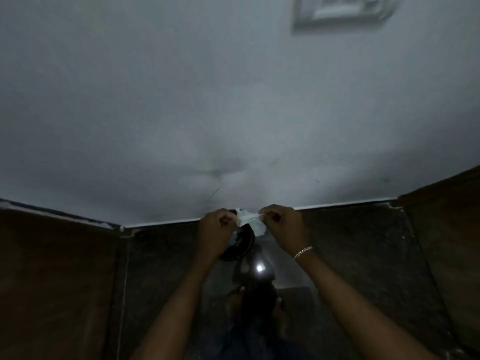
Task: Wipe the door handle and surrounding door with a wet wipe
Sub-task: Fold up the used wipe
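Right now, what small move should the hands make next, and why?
Probably draw them apart to spread the wet wipe: the left hand and right hand each pinch one end, and it looks crumpled between them. No door handle is in view.

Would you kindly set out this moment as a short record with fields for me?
lighting: dim
left hand: pinches one end of the wet wipe
right hand: pinches the other end; bracelet on the wrist
wet wipe: pale, crumpled, held between both hands in front of the wall
wall: pale, switch plate at upper right
below the hands: dark round object, too dim to identify
door handle: cannot be made out
wiping: apparently not yet begun
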